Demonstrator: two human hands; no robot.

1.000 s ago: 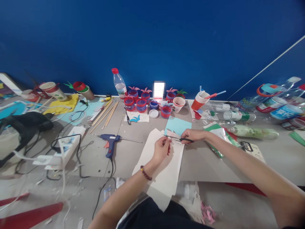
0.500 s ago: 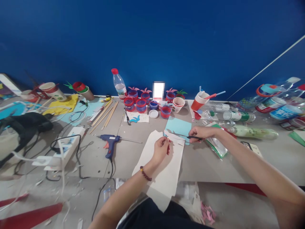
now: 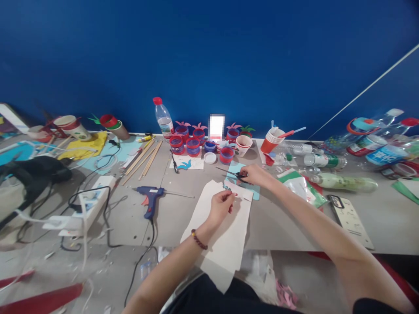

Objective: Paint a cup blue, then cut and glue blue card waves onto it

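My left hand (image 3: 223,206) is closed in a pinch above a large white sheet of paper (image 3: 209,226). A small blue paper piece (image 3: 226,187) shows right at its fingers; the grip itself is partly hidden. My right hand (image 3: 254,175) grips a pair of scissors (image 3: 228,172) by the dark handles, blades pointing left above the table, apart from the paper piece. Under the scissors and right hand lies a light blue sheet (image 3: 255,193), partly covered by the white paper.
A blue glue gun (image 3: 151,198) lies left, its cord hanging off the table edge. Behind stand red-and-purple rings (image 3: 193,147), a paper cup (image 3: 244,145) and a bottle (image 3: 163,117). A power strip (image 3: 93,203) is farther left; plastic bottles (image 3: 347,182) and a phone (image 3: 349,220) are right.
My right hand has moved left and away from me with the scissors, off the blue paper piece. My left hand has barely moved. The phone at right is now less covered by my arm.
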